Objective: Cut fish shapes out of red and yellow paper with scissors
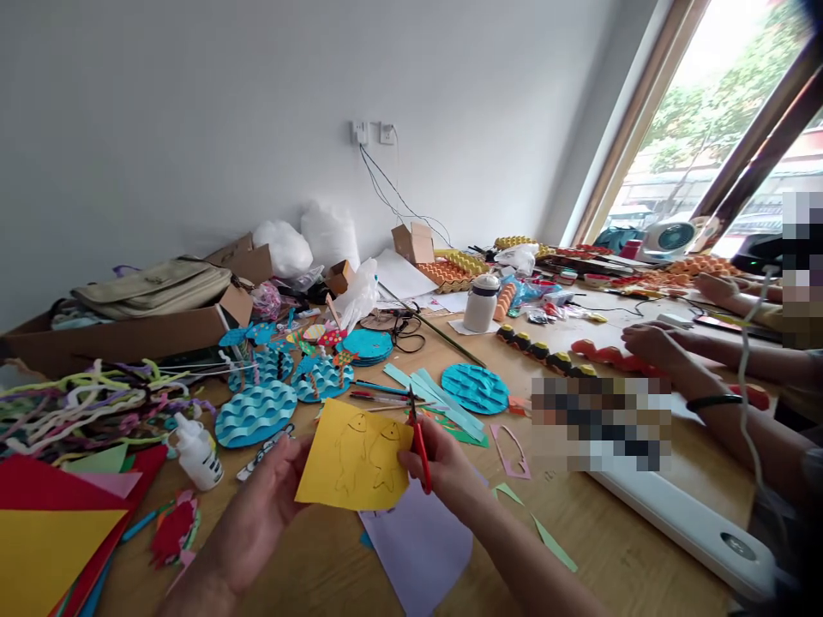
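Your left hand pinches the fish-drawn yellow paper above a purple sheet; your right hand holds red scissors. For clean cutting, turn the paper smoothly into the blades.

The yellow sheet is a roughly square piece of paper, held slightly askew above the worktop, its lower edge over a purple sheet. Two fish outlines are drawn on it in thin dark line, side by side, heads up and tails down — each with a dot for an eye and a curved stroke across the head. The left hand grips its left side; the thumb of the right hand touches its right side.

The scissors have red handles and dark blades. They stand nearly upright in the right hand — blades upward, beside the sheet's right edge.
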### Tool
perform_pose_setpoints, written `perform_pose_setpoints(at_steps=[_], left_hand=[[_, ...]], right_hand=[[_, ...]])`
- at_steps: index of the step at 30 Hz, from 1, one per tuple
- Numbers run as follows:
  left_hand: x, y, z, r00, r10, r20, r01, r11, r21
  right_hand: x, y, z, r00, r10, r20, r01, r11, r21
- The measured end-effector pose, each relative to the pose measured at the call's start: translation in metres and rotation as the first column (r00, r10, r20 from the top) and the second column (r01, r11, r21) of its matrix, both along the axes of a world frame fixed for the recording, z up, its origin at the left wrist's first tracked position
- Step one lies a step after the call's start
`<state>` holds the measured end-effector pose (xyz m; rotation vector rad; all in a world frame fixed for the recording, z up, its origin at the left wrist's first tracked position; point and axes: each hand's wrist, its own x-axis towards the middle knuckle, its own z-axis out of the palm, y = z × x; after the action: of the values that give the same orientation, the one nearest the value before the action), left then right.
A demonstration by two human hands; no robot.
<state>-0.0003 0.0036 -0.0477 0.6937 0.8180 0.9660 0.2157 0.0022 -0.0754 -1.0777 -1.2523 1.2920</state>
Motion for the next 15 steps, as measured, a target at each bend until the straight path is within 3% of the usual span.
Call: perform_pose_setpoints(at_steps=[6,10,15], left_hand=[[0.012,-0.004,-0.001,0.977,-0.12,-0.178,0.113,0.993,-0.046],[0.027,-0.006,-0.008,0.986,-0.015,-0.166,0.021,0.999,0.037],[0.03,-0.007,-0.014,0.984,0.127,-0.128,-0.121,0.991,0.055]], right_hand=[[0.001,0.001,-0.006,0.999,-0.023,0.046,0.02,0.999,0.05],[0.001,0.003,-0.009,0.998,-0.063,0.024,0.062,0.996,0.062],[-0.001,0.004,-0.009,0.998,-0.062,0.017,0.062,0.998,0.022]])
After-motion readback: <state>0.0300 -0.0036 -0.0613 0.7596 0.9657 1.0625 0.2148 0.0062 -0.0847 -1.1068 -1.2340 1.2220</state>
